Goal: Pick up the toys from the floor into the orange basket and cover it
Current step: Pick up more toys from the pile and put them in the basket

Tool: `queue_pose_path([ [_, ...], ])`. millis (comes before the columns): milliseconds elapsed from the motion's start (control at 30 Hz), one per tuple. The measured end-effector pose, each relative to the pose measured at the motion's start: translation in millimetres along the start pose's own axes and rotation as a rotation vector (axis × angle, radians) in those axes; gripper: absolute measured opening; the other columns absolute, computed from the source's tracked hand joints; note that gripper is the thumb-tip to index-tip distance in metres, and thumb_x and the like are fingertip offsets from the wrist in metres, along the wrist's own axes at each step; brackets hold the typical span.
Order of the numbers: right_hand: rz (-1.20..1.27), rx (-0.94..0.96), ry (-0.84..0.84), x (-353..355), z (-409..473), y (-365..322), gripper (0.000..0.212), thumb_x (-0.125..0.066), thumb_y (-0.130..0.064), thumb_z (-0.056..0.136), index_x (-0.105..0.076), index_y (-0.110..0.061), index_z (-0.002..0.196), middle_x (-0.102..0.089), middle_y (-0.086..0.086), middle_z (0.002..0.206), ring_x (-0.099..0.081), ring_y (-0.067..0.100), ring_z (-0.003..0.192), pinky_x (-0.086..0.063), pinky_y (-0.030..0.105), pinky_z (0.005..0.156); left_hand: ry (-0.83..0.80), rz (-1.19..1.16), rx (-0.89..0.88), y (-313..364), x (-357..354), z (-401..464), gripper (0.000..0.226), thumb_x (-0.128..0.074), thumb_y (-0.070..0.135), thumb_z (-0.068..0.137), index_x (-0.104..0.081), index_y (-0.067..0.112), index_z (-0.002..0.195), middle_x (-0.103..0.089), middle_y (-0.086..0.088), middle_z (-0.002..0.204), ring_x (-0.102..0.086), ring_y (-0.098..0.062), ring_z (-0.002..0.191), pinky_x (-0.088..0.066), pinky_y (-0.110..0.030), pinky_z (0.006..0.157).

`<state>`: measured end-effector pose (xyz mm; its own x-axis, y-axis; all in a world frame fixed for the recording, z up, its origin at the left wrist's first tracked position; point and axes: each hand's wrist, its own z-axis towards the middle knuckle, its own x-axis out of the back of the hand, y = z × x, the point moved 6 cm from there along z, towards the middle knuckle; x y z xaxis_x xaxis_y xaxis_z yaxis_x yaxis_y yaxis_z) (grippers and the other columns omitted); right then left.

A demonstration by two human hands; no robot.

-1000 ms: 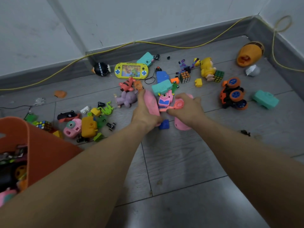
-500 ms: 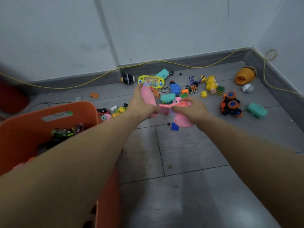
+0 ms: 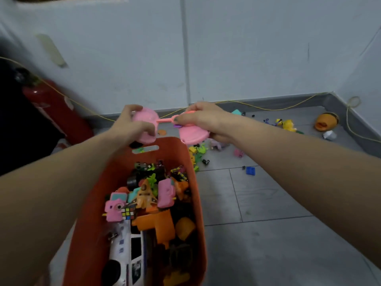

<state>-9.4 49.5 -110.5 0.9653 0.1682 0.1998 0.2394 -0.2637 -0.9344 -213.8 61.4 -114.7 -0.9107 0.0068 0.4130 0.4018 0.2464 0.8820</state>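
Because the pink toys must drop into the orange basket [image 3: 191, 182], the left hand [image 3: 132, 129] grips 1 pink round dish [image 3: 147, 120] and the right hand [image 3: 204, 118] pinches a pink stick [image 3: 165, 120] and another pink dish [image 3: 193, 134] above its far rim (many toys wait on the floor [image 3: 268, 203]).

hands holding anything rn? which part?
Yes. Left hand grips one pink disc; right hand grips the other pink disc and the pink bar joining them, above the orange basket.

Matt orange plastic basket [image 3: 191, 195]
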Motion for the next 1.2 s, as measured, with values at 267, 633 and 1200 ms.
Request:
queue_pose_path([
  [267, -0.417, -0.071, -0.338, -67, -15, 13, 0.024, -0.065, -0.035, 0.093, -0.065, -0.017, 0.11, -0.066, 0.004, 0.088, -0.063, 0.021, 0.074, -0.057, 0.032, 0.07, -0.407, 0.344, 0.279, -54, 49, -29, 0.077, -0.07, 0.014, 0.039, -0.053, 0.03, 0.112, -0.052, -0.012, 0.093, -0.049, -0.023, 0.073, -0.036, -0.028, 0.057],
  [633, -0.708, -0.096, 0.056, 57, -8, 60, 0.025, -0.05, -0.026, 0.098, -0.063, -0.005, 0.1, -0.069, 0.018, 0.091, -0.064, 0.022, 0.063, -0.052, 0.027, 0.051, -0.245, 1.0, -0.228, 6, -30, -2, 0.048, -0.067, 0.03, 0.083, -0.041, 0.011, 0.118, -0.053, -0.02, 0.113, -0.053, -0.035, 0.099, -0.039, -0.033, 0.077],
  [1200, -0.832, -0.488, 0.416, 274, -50, 257, 0.082, -0.063, -0.035, 0.086, -0.018, -0.032, 0.154, -0.012, 0.016, 0.158, -0.02, 0.04, 0.143, -0.032, 0.049, 0.113, -0.735, 0.987, -0.278, -5, -398, -28, 0.078, -0.059, 0.04, 0.088, -0.019, 0.021, 0.152, -0.036, -0.017, 0.146, -0.042, -0.037, 0.129, -0.043, -0.044, 0.102],
])
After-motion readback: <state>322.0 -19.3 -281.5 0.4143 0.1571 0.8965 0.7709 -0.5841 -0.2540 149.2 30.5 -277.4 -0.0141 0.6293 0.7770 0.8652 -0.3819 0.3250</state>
